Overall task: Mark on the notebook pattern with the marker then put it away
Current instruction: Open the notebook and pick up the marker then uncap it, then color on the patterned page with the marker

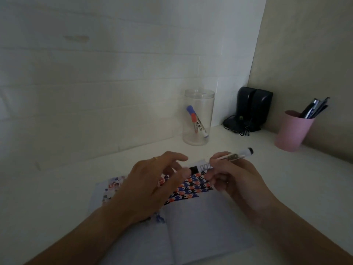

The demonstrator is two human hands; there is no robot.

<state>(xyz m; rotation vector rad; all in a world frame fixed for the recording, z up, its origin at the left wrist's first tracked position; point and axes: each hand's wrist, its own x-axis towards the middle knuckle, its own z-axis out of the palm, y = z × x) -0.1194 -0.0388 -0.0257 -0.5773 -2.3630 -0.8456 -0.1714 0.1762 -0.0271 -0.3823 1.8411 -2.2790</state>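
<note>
An open notebook [200, 222] lies on the white desk, with a blue, orange and black pattern [193, 186] across the top of its right page. My right hand [235, 180] is shut on a white marker [232, 156] and holds it level above the pattern, its black rear end pointing right. The marker's black cap [193, 169] is at its left end. My left hand [152, 184] hovers over the left page with fingers spread, and its thumb tip just touches the cap. A clear jar [198, 104] behind the notebook holds a blue-capped and an orange-capped marker.
Two black speakers [253, 107] with a cable stand in the back corner. At the right, against the beige wall, a pink cup [292, 131] holds several pens. White walls close off the desk at the back and right.
</note>
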